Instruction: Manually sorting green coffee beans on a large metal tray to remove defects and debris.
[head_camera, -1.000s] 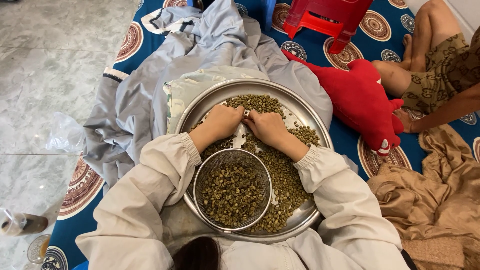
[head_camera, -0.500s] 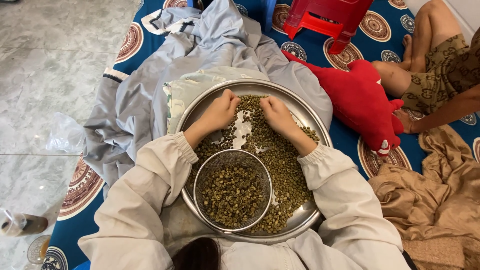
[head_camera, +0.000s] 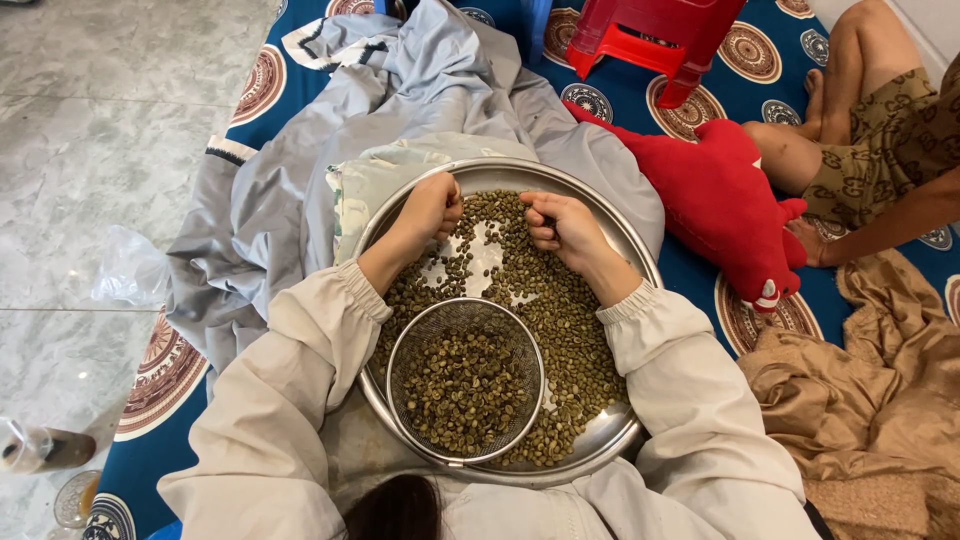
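Blue patterned mat (head_camera: 745, 85) on tiled floor. Nearest: mesh sieve (head_camera: 466, 380) of green beans (head_camera: 560, 310) inside round steel tray (head_camera: 600, 215). Beyond, left hand (head_camera: 432, 208) and right hand (head_camera: 562, 226), fingers curled loosely over beans. Red plush (head_camera: 725, 195) right.

Small olive-green beans (head_camera: 565, 320) lie loose across a round steel tray (head_camera: 620, 240), parted around a bare patch at its middle, with more heaped in a round wire-mesh sieve (head_camera: 465, 385) resting at its near edge.
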